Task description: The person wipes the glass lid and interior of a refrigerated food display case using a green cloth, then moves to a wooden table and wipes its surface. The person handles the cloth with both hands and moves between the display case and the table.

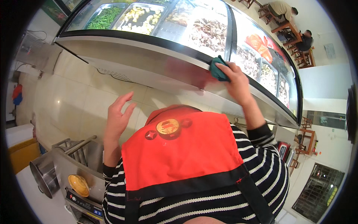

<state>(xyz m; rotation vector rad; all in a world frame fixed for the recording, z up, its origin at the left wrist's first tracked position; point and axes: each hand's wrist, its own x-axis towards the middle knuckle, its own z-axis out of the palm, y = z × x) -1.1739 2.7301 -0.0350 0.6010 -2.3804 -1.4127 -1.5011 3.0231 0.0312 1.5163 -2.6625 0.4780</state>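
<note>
My right hand (235, 84) grips a folded dark green cloth (218, 68) against the black front edge of a glass display case (130, 34). Behind its glass sit metal trays of green vegetables (102, 18), pale cut pieces (138, 20) and mottled pale-brown food (207, 35). My left hand (119, 114) hovers to the left of my red apron (181, 149), fingers apart and slightly curved, holding nothing. Below the case's edge runs a steel front panel (156, 67).
A steel cooker (59, 164) with a yellow bowl (78, 185) stands at lower left beside a metal pot (41, 179). Tiled floor (82, 93) shows below the case. Beyond it, two people (280, 11) (305, 41) sit at wooden tables (289, 31).
</note>
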